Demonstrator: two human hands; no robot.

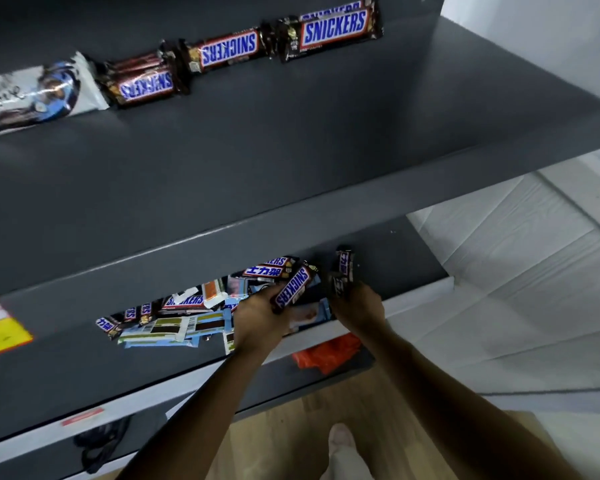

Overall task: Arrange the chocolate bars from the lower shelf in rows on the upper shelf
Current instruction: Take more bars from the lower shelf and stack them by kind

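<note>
So both hands are down at the lower shelf (388, 258) right now, each with something in it. Left hand (257, 318) is wrapped around a Snickers bar (293, 287), fingers curled under it, label up and tilted on a diagonal. Right hand (359, 306) is closed on a couple of smaller dark bars (343, 271) that stick up out of the fist, hard to read the labels, probably Snickers too.

Just behind and left of the hands is the messy pile (174, 317): more Snickers, some pale blue and white wrappers, all overlapping, no order at all. That's the stock yet to go up.

Up top, the upper shelf (291, 140) has one row going along the back: a white Dove bar (39, 98) at the left, then three spots of Snickers (229, 50) end to end, some look stacked. Lots of bare shelf in front of it.

My take on doing this step right: don't grab more, both hands are full enough. Lift clear of the upper shelf's front lip so the wrappers don't catch, then flatten the bars label up and lay them lengthwise in line with what's there, or start a second row in front. The upright ones in the right hand will need turning flat first.
</note>
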